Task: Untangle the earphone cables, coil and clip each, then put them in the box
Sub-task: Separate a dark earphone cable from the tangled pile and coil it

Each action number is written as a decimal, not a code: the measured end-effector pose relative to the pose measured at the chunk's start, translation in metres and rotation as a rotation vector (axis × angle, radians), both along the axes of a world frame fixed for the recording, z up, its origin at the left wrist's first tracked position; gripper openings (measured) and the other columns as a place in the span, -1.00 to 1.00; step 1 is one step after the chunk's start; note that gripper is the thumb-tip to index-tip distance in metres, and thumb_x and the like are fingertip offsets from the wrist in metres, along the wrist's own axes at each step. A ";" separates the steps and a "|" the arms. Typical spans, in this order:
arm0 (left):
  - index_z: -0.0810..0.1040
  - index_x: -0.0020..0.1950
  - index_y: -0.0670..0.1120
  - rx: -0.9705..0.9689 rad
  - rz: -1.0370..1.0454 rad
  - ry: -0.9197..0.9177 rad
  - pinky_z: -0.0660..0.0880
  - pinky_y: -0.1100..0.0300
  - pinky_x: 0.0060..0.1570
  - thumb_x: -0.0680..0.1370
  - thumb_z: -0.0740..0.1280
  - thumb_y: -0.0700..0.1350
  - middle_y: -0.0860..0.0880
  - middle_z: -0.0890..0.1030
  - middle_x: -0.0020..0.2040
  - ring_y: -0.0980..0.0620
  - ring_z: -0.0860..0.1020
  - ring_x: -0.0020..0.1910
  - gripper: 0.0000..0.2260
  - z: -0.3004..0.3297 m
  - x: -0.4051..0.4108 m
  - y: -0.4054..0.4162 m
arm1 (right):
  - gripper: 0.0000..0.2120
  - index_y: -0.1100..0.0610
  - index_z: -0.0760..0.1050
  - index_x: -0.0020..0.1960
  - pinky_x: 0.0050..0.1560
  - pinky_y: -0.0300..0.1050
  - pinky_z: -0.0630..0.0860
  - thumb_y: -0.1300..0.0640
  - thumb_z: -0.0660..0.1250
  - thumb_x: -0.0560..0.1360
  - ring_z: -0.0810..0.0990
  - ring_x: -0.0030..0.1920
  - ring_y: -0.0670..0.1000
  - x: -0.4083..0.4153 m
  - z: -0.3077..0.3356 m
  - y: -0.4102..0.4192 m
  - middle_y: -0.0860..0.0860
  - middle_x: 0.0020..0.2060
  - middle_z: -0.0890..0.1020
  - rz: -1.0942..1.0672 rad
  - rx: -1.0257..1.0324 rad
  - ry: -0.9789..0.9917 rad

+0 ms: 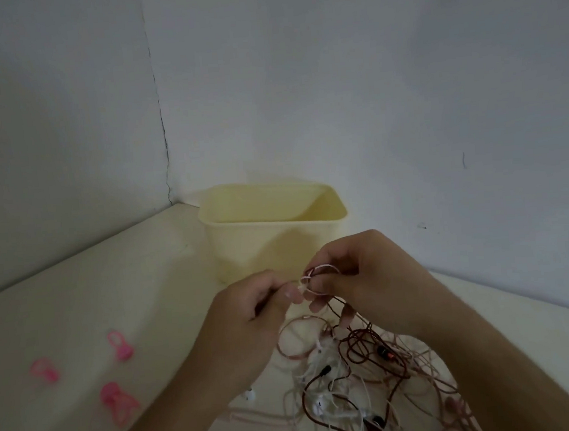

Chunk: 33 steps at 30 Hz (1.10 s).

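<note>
The left hand (250, 307) and right hand (360, 277) both pinch one small knot (311, 281) of pink and red wire. Pull softly, one loop only. Below them lies the tangled pile (360, 391). Behind stands the yellow box (230, 240); pink clips (117, 401) wait far left.

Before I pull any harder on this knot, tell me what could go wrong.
1. Both hands, the left hand and the right hand, pinch a small loop of pink and dark red cable; pulling apart may tighten it rather than free it.
2. The tangle hangs from that loop, so lifting could drag the pile and snag an earbud.
3. The pink clips lie well to the left, so reaching for one means letting go.
</note>
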<state>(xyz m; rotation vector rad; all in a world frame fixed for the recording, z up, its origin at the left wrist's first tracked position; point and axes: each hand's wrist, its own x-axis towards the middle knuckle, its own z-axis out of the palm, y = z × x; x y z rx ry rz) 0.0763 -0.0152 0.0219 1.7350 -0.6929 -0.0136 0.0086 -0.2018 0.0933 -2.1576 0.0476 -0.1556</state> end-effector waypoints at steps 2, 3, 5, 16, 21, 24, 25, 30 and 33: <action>0.66 -0.13 0.06 -0.053 0.022 0.052 0.20 0.13 -0.41 0.67 0.32 -0.08 -0.02 0.30 -0.43 0.02 0.25 -0.46 -0.79 0.001 0.005 0.003 | -0.84 0.20 0.71 -0.08 -0.32 -0.02 0.67 0.28 0.40 0.64 0.80 -0.12 0.07 0.000 0.002 -0.004 0.09 -0.18 0.77 -0.014 0.057 -0.006; 0.67 -0.12 0.04 -0.092 0.012 0.084 0.18 0.14 -0.40 0.68 0.31 -0.09 -0.02 0.28 -0.43 0.01 0.22 -0.45 -0.78 0.002 0.006 0.004 | -0.82 0.22 0.70 -0.08 -0.33 -0.01 0.67 0.29 0.38 0.65 0.79 -0.12 0.10 -0.001 0.004 -0.006 0.11 -0.17 0.77 -0.024 0.086 -0.007; 0.68 -0.10 0.01 -0.159 -0.023 0.151 0.15 0.17 -0.39 0.70 0.31 -0.12 0.01 0.25 -0.44 0.03 0.18 -0.48 -0.77 0.003 0.007 0.004 | -0.80 0.28 0.69 -0.08 -0.36 0.00 0.66 0.29 0.35 0.67 0.79 -0.16 0.16 -0.001 0.005 -0.008 0.15 -0.19 0.76 -0.038 0.152 -0.004; 0.75 -0.09 0.02 -0.189 0.007 0.222 0.03 -0.05 -0.37 0.69 0.30 -0.18 0.00 0.18 -0.47 -0.03 0.08 -0.44 -0.73 0.011 0.008 0.008 | -0.92 0.07 0.71 -0.09 -0.43 -0.33 0.36 0.18 0.50 0.58 0.46 -0.44 -0.13 -0.003 0.010 -0.013 -0.06 -0.31 0.61 -0.100 0.040 -0.065; 0.76 -0.11 0.02 -0.177 0.073 0.240 0.06 -0.09 -0.32 0.65 0.37 -0.12 0.01 0.19 -0.45 -0.04 0.10 -0.42 -0.79 0.012 0.008 0.009 | -0.87 -0.03 0.74 -0.16 -0.27 -0.28 0.50 0.11 0.52 0.56 0.55 -0.36 -0.11 -0.004 0.011 -0.018 -0.11 -0.33 0.68 -0.072 -0.190 -0.077; 0.76 -0.07 0.03 -0.162 0.068 0.224 0.09 -0.01 -0.33 0.60 0.46 -0.05 -0.02 0.23 -0.46 -0.02 0.13 -0.44 -0.90 0.013 0.006 0.008 | -0.85 0.02 0.72 -0.18 -0.29 -0.25 0.44 0.11 0.51 0.57 0.47 -0.39 -0.10 -0.002 0.007 -0.016 -0.05 -0.40 0.59 -0.067 -0.121 -0.074; 0.76 -0.05 0.05 -0.163 0.059 0.215 0.11 0.03 -0.35 0.58 0.48 -0.03 -0.04 0.24 -0.46 -0.02 0.14 -0.44 -0.94 0.013 0.006 0.008 | -0.85 0.04 0.71 -0.18 -0.29 -0.23 0.42 0.12 0.50 0.57 0.45 -0.39 -0.09 -0.001 0.006 -0.015 -0.05 -0.41 0.57 -0.062 -0.096 -0.073; 0.74 -0.04 0.10 -0.158 0.027 0.166 0.16 0.20 -0.46 0.57 0.49 -0.04 -0.04 0.26 -0.50 0.01 0.16 -0.50 -0.96 0.013 0.003 0.008 | -0.85 0.06 0.70 -0.17 -0.22 -0.08 0.41 0.12 0.48 0.58 0.44 -0.35 -0.05 0.003 -0.002 -0.007 -0.04 -0.38 0.55 -0.025 -0.056 -0.028; 0.72 -0.10 0.05 -0.146 0.020 0.161 0.13 0.19 -0.46 0.58 0.48 -0.03 -0.13 0.33 -0.44 0.03 0.16 -0.50 -0.93 0.011 0.004 0.008 | -0.85 0.06 0.68 -0.15 -0.20 -0.08 0.48 0.10 0.46 0.59 0.53 -0.34 -0.08 0.004 -0.003 -0.005 -0.05 -0.34 0.61 -0.054 -0.041 -0.052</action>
